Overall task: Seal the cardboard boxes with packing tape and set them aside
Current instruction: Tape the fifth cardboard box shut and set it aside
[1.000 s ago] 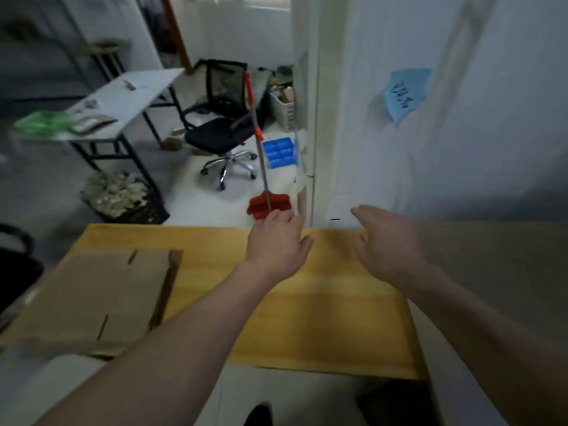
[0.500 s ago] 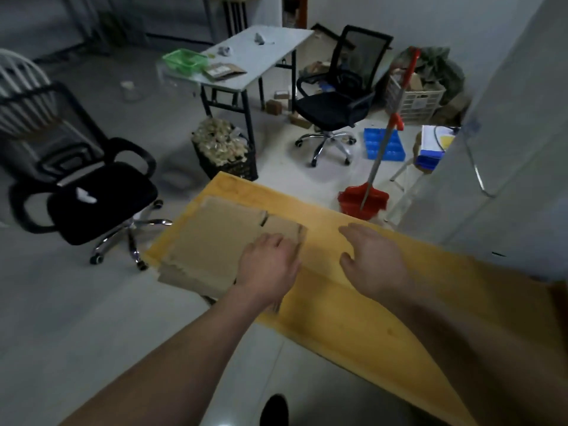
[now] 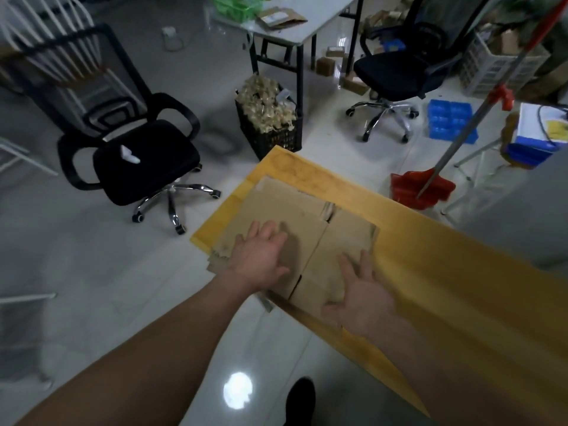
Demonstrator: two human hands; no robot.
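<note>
Reaching over the yellow table (image 3: 445,265), you lay your left hand (image 3: 261,256) flat, fingers spread, on the flattened cardboard boxes (image 3: 310,222); your right hand (image 3: 362,293) hovers open beside it.

Both forearms are showing bare from elbow to wrist, with no sleeve reaching into view. The left hand (image 3: 261,256) and the right hand (image 3: 362,296) are wearing no gloves, rings or watch. A dark shoe (image 3: 299,401) is showing at the bottom edge.
</note>
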